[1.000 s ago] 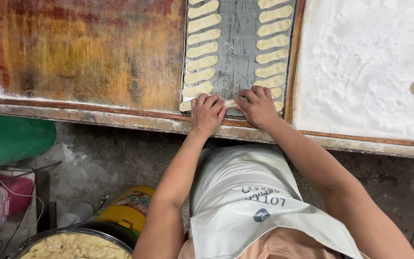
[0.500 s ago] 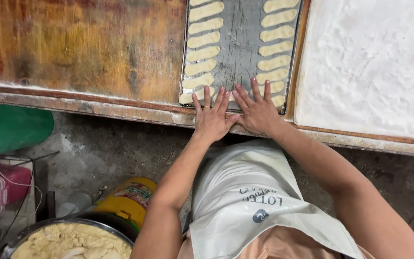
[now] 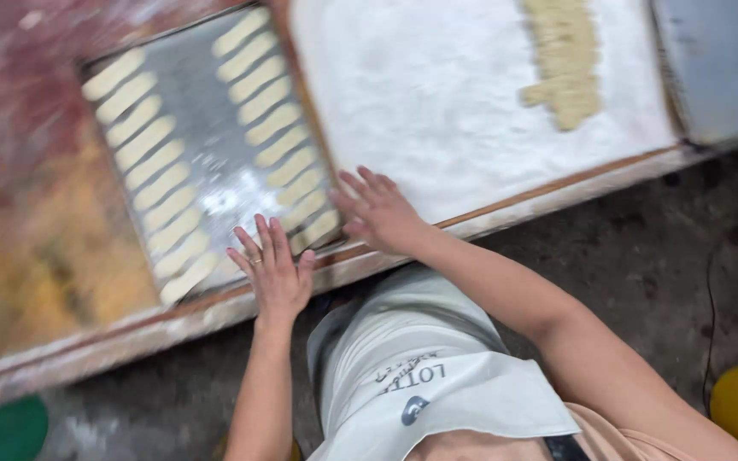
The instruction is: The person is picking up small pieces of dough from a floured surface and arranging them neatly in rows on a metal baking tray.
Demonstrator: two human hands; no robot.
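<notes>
I see a grey metal tray (image 3: 207, 128), flat and dusty with flour, tilted on a worn wooden table (image 3: 36, 256) whose surface is stained red and yellow. On the tray lie pale, soft dough fingers (image 3: 143, 141), oblong with rounded ends, in two rows: I count about eight in the row farther from the hands' side and about nine in the other, though blur makes the count unsure. My left hand (image 3: 273, 271) lies flat and spread at the tray's near edge, fingers open, a ring on one of them, holding nothing. My right hand (image 3: 377, 213) is spread too, resting at the tray's near right corner, just beside the last dough finger there. Right of the tray is a floured white board (image 3: 437, 94), powdery and matte, with one loose heap of dough pieces (image 3: 565, 68) well apart from both hands. A white apron (image 3: 420, 376) hangs below the table edge.
</notes>
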